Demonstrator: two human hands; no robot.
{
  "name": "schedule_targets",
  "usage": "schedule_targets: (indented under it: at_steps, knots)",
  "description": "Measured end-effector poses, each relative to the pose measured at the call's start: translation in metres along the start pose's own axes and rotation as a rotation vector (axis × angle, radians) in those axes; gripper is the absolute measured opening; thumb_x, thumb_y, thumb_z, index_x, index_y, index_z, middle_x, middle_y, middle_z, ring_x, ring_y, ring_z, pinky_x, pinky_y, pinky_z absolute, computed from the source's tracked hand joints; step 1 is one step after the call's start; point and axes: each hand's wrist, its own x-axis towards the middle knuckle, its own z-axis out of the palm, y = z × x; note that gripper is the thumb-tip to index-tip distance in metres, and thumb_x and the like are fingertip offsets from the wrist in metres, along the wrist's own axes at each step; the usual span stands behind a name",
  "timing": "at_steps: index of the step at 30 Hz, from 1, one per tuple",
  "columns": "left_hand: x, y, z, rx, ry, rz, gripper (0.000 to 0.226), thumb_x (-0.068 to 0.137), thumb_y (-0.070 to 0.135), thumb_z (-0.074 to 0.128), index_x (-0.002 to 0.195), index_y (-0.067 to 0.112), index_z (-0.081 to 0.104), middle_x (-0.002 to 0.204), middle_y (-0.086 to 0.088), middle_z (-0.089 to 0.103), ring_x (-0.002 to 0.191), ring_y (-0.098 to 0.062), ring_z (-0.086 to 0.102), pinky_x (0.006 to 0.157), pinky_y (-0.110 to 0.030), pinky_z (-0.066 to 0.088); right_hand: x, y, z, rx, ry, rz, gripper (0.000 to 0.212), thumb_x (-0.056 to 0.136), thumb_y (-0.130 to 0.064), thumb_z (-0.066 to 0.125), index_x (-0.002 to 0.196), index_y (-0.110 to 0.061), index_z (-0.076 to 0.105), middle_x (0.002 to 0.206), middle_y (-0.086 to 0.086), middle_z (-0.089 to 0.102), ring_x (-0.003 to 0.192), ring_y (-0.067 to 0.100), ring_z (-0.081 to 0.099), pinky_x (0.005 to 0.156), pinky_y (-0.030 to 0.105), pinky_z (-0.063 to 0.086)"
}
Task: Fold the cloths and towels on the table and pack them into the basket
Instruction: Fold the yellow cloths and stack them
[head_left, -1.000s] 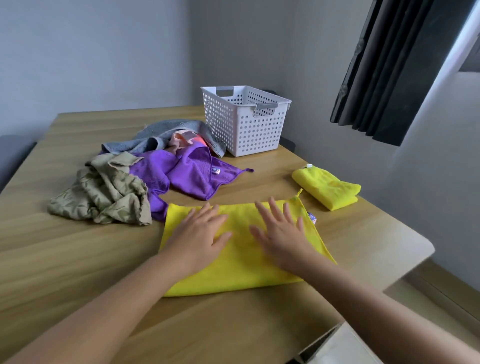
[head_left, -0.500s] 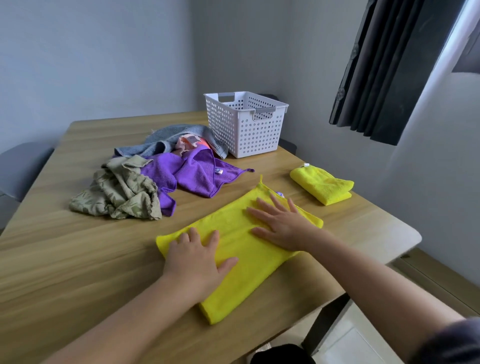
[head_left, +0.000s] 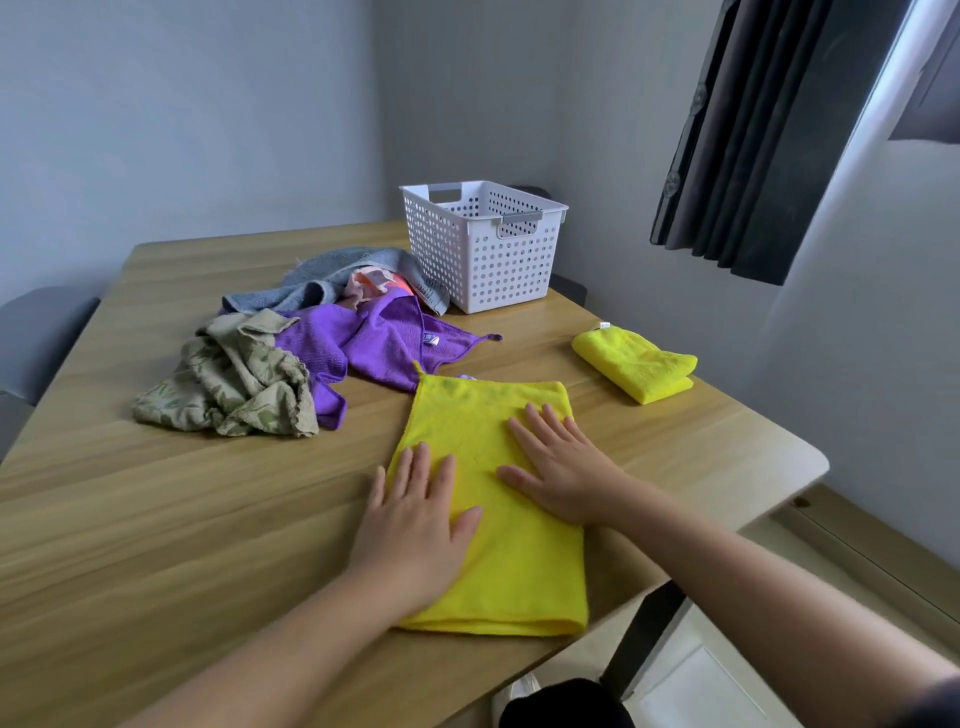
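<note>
Nearest, at the front edge of the table, a yellow cloth lies as a long strip running away from the person. It seems to have been folded once, since its near end shows doubled layers. Both hands lie palm down on it. The left hand rests on its left edge, fingers straight and slightly spread, with the little-finger side over bare wood. The right hand rests on the middle right, fingers straight and fanned wider, thumb pointing left. Neither pinches anything; they look to be pressing the strip flat, so this piece reads as mid-fold and probably needs another fold or two to reach a packable size. Further out to the right, well apart from the strip, a folded cloth, also yellow, sits as a small finished packet, not yet packed. Left of centre lies the unfolded heap. An olive cloth is crumpled nearest, and a purple cloth overlaps it and reaches the strip's far left corner, though I cannot tell whether they touch. Behind these are a pink cloth and a grey towel. Farthest, the basket stands upright just beside the towel's end; nothing shows above its rim or through its holes, though its floor is hidden. I judge the task early: one piece folded, one in hand, four untouched, none packed.
</note>
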Motion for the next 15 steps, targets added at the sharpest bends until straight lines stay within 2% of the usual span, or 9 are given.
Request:
schedule_targets:
  at_steps: [2, 4, 7, 9, 11, 13, 15]
  knots:
    - [-0.008, 0.017, -0.001, -0.049, -0.004, -0.092, 0.079, 0.087, 0.064, 0.005, 0.151, 0.017, -0.001, 0.158, -0.013, -0.009, 0.146, -0.023, -0.01, 0.116, -0.044, -0.006, 0.007, 0.012, -0.005, -0.038, -0.014, -0.093, 0.122, 0.051, -0.09, -0.021, 0.151, -0.023, -0.002, 0.158, 0.006, -0.011, 0.144, 0.019, -0.017, 0.112, 0.031, -0.013]
    - [-0.014, 0.021, -0.005, -0.145, 0.009, -0.087, 0.07, 0.095, 0.055, 0.018, 0.151, 0.017, -0.001, 0.158, -0.012, -0.011, 0.146, -0.023, -0.012, 0.116, -0.043, -0.008, 0.005, 0.018, -0.01, -0.03, 0.005, -0.146, 0.113, 0.058, -0.089, -0.015, 0.151, -0.025, -0.004, 0.158, 0.004, -0.012, 0.141, 0.016, -0.021, 0.112, 0.03, -0.014]
    - [-0.025, 0.003, -0.007, -0.139, 0.113, 0.172, 0.08, 0.083, 0.062, 0.001, 0.151, 0.02, 0.001, 0.157, 0.001, -0.017, 0.143, -0.012, -0.019, 0.117, -0.033, -0.009, -0.021, 0.016, -0.009, 0.068, 0.063, -0.235, 0.095, 0.074, -0.082, -0.001, 0.15, -0.025, -0.006, 0.157, -0.003, -0.013, 0.142, 0.012, -0.022, 0.115, 0.028, -0.012]
    - [-0.036, -0.007, -0.005, -0.056, 0.039, 0.34, 0.092, 0.075, 0.073, -0.011, 0.151, 0.022, -0.004, 0.154, 0.008, -0.023, 0.141, -0.007, -0.024, 0.117, -0.033, -0.009, -0.047, 0.013, 0.0, 0.075, 0.027, -0.304, 0.088, 0.078, -0.079, 0.0, 0.148, -0.026, -0.007, 0.156, -0.008, -0.013, 0.143, 0.008, -0.02, 0.116, 0.026, -0.012]
    - [-0.043, -0.01, 0.0, 0.002, -0.031, 0.386, 0.103, 0.064, 0.074, -0.026, 0.15, 0.022, -0.008, 0.152, 0.009, -0.024, 0.141, -0.006, -0.024, 0.117, -0.032, -0.013, -0.065, 0.012, 0.008, 0.025, -0.021, -0.333, 0.089, 0.076, -0.08, -0.006, 0.148, -0.027, -0.007, 0.156, -0.009, -0.013, 0.143, 0.008, -0.019, 0.115, 0.026, -0.014]
    - [-0.047, -0.008, 0.0, -0.025, -0.013, 0.387, 0.108, 0.062, 0.073, -0.03, 0.151, 0.02, -0.001, 0.155, 0.006, -0.017, 0.143, -0.009, -0.018, 0.114, -0.031, -0.014, -0.075, 0.012, 0.008, 0.038, -0.018, -0.298, 0.092, 0.074, -0.082, -0.01, 0.148, -0.026, -0.006, 0.156, -0.008, -0.013, 0.143, 0.008, -0.02, 0.117, 0.028, -0.012]
    - [-0.046, -0.009, -0.002, -0.096, 0.055, 0.393, 0.097, 0.079, 0.073, -0.012, 0.149, 0.015, 0.022, 0.158, 0.0, 0.008, 0.146, -0.015, 0.003, 0.119, -0.038, 0.001, -0.083, 0.012, 0.003, 0.105, 0.028, -0.281, 0.09, 0.077, -0.081, -0.006, 0.148, -0.025, -0.005, 0.157, -0.007, -0.011, 0.142, 0.006, -0.019, 0.119, 0.03, -0.007]
